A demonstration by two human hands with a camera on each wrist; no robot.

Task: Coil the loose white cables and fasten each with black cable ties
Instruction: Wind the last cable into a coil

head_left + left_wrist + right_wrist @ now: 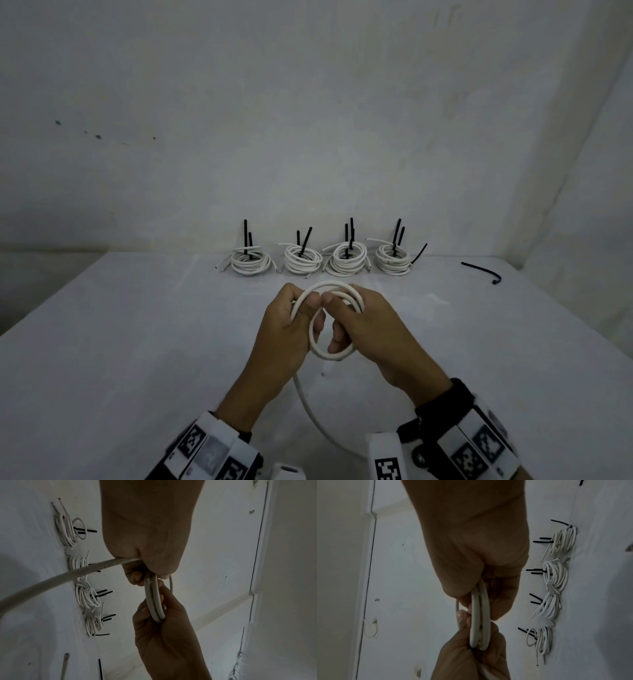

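Note:
Both hands hold a partly wound white cable (330, 354) above the middle of the white table (120, 342). My left hand (291, 322) grips the left side of the loops (154, 601), its thumb pressing on top. My right hand (356, 325) grips the right side, fingers curled through the loops (479, 622). The cable's loose tail (308, 407) runs down toward me between the wrists and shows as a long strand (51, 580) in the left wrist view. One loose black cable tie (481, 270) lies at the far right of the table.
Several finished white coils (346, 262) stand in a row along the wall at the table's far edge, black tie ends (351, 233) sticking up from each. The same row appears as coils (85, 597) in the left wrist view and coils (554, 574) in the right wrist view.

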